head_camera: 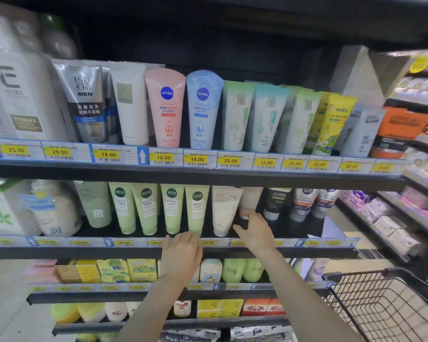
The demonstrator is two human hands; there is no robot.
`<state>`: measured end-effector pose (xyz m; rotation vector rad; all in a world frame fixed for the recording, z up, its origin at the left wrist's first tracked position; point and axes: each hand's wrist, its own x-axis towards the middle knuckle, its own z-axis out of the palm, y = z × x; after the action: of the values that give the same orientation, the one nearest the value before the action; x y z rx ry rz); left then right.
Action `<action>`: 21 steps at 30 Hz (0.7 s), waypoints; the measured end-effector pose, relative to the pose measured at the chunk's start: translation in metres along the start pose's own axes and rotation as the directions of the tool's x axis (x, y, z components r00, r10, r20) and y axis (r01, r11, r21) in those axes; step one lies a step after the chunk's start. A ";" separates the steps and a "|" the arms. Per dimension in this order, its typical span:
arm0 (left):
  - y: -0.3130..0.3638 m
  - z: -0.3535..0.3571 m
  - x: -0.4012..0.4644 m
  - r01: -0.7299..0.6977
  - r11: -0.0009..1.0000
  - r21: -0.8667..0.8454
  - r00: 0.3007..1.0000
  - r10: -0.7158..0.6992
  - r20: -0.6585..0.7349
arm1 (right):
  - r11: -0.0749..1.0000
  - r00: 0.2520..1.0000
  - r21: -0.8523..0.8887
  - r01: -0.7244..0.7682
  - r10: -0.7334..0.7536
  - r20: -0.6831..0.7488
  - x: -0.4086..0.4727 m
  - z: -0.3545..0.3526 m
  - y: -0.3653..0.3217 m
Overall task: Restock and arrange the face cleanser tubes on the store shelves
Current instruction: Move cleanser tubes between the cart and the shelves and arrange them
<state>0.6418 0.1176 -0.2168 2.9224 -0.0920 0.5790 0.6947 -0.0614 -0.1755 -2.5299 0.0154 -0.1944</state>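
Head view: nearest are the two bare forearms, reaching up from below. Left hand (pixel 183 248) lies flat on the middle shelf lip (pixel 134 251), fingers straight, grip released, holding nothing. Right hand (pixel 253 230) reaches into the gap right of the white tube (pixel 224 209); fingers loosely spread, apparently released, touching the cap of a pale tube (pixel 250 199) behind — contact blurred, can't confirm a pinch. Green cleanser tubes (pixel 172 208) stand cap-down in a row just left, close-packed. Judgement: tubes are light, soft-walled and glossy, so likely slippery and easy to tip; best taken at mid-body or the stiff cap end. Open room: dark gap between white tube and black men's tubes (pixel 274 202). Upper shelf edge (pixel 208 174) hangs close above, limiting lift. Wire basket (pixel 386 307) at lower right.
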 end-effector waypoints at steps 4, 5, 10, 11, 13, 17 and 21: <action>0.015 -0.022 0.009 -0.082 0.996 -0.042 0.996 0.083 0.020 | 0.935 0.996 -0.346 0.082 -0.087 -0.002 -0.018 -0.025 0.009; 0.020 -0.027 0.011 -0.105 0.993 -0.044 0.994 0.106 0.017 | 0.911 0.996 -0.405 0.084 -0.087 0.011 -0.022 -0.031 0.011; 0.057 -0.039 0.013 -0.182 0.982 -0.053 0.980 0.185 0.071 | 0.860 0.999 -0.509 0.032 -0.018 0.032 -0.041 -0.061 0.028; 0.066 -0.040 0.013 -0.194 0.980 -0.041 0.975 0.197 0.100 | 0.859 1.000 -0.512 0.012 0.003 0.029 -0.045 -0.069 0.033; 0.085 -0.042 0.016 -0.222 0.975 -0.015 0.966 0.222 0.132 | 0.857 1.000 -0.515 -0.022 0.029 0.006 -0.052 -0.082 0.048; 0.133 -0.043 0.023 -0.333 0.943 -0.010 0.930 0.330 0.160 | 0.835 0.994 -0.539 -0.109 0.082 -0.073 -0.072 -0.110 0.086; 0.195 -0.035 0.031 -0.476 0.880 -0.008 0.863 0.468 0.192 | 0.826 0.976 -0.521 -0.216 0.176 -0.126 -0.091 -0.146 0.132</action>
<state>0.6393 -0.0697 -0.1450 2.9859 -0.8514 0.3584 0.5877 -0.2473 -0.1443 -3.0493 0.4135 -0.2228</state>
